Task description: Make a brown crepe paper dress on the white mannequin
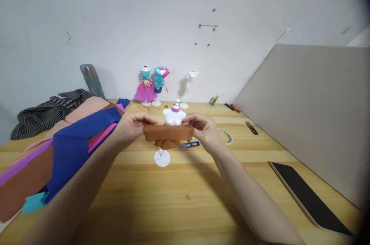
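A strip of brown crepe paper (168, 132) is stretched level across the front of a small white dress-form mannequin (174, 116). My left hand (135, 123) pinches its left end, and my right hand (202, 124) pinches the right end. The strip hides the mannequin's waist; more gathered brown paper (167, 144) hangs below it. Around the mannequin's neck is a purple band (175, 109), and its round white base (162, 158) rests on the table. Blue thread snips (190, 144) lie just behind, near my right hand.
Coloured crepe paper sheets (72, 137) and a striped cloth (54, 108) cover the left side. Two dressed mannequins (145, 90) and a bare one (192, 76) stand by the wall, near a flask (92, 81). On the right are a phone (306, 195), dark snips (251, 127) and a partition (312, 114).
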A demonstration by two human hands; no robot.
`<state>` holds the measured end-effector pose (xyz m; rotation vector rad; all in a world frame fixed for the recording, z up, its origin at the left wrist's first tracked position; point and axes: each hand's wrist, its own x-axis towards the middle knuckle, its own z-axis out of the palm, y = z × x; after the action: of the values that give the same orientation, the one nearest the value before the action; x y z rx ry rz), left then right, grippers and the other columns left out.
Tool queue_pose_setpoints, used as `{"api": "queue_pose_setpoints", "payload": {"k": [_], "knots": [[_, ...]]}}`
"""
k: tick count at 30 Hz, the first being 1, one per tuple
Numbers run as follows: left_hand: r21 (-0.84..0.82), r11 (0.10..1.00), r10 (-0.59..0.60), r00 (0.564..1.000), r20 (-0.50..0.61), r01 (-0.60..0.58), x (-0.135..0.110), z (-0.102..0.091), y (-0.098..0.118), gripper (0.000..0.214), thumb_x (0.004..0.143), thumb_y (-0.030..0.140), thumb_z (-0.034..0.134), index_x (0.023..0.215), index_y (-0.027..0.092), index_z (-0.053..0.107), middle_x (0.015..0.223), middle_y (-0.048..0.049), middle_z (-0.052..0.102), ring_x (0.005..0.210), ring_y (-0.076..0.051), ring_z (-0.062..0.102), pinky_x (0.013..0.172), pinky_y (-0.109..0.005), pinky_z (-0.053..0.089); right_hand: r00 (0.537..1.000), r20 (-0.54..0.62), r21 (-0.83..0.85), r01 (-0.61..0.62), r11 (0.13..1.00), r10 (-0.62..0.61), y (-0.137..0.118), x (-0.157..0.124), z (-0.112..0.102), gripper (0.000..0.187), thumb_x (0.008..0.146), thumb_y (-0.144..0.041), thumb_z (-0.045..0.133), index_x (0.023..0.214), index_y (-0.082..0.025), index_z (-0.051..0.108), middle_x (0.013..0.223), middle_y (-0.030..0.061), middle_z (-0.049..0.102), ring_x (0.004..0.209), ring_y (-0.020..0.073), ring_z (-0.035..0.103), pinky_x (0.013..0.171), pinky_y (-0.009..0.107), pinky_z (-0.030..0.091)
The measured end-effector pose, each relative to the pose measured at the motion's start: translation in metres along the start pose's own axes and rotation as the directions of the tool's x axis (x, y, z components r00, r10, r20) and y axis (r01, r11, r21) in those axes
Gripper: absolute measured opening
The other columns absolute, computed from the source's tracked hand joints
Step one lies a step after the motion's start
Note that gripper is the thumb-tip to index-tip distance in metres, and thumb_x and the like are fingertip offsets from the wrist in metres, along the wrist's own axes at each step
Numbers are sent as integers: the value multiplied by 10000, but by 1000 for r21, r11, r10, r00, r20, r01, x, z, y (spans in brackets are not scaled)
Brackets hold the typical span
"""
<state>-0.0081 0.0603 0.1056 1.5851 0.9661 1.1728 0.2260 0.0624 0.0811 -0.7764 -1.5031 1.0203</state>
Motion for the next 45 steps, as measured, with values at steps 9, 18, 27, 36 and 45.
{"api": "queue_pose_setpoints", "payload": {"k": [9,18,27,36,45], "knots": [[-92,995,50,997,57,-45,1,2,-13,168,606,96,672,765,139,708,810,-60,740,772,-187,689,682,-275,551,999,-27,135,20,991,-17,15,0,6,159,670,-297,748,791,-207,699,692,-2,634,608,123,573,580,254,477],[280,809,525,849,52,-517,7,0,-26,415,621,-40,448,843,179,721,846,-46,721,826,-159,653,746,-283,520,967,-34,-4,252,968,-252,15,0,7,76,775,-200,638,825,-226,689,759,10,630,670,137,596,611,270,501],[450,729,547,834,71,-516,0,3,-11,259,699,33,542,805,188,720,852,-72,731,853,-204,650,810,-343,495,919,-56,-310,356,882,-390,10,-2,7,103,752,-159,627,789,-235,686,722,22,645,688,167,565,652,312,453],[-208,978,-1,998,58,13,3,10,-12,152,618,216,763,736,149,694,725,-34,720,682,-149,652,652,-251,502,991,-92,264,-74,962,101,9,1,7,194,541,-308,771,687,-218,679,679,12,657,611,160,584,567,295,489],[-378,918,-97,992,85,122,1,6,1,193,546,214,809,670,141,679,634,-11,692,603,-117,621,601,-219,474,987,-35,333,-135,933,155,-1,1,3,223,498,-311,810,668,-220,698,679,8,682,613,149,602,604,293,493]]}}
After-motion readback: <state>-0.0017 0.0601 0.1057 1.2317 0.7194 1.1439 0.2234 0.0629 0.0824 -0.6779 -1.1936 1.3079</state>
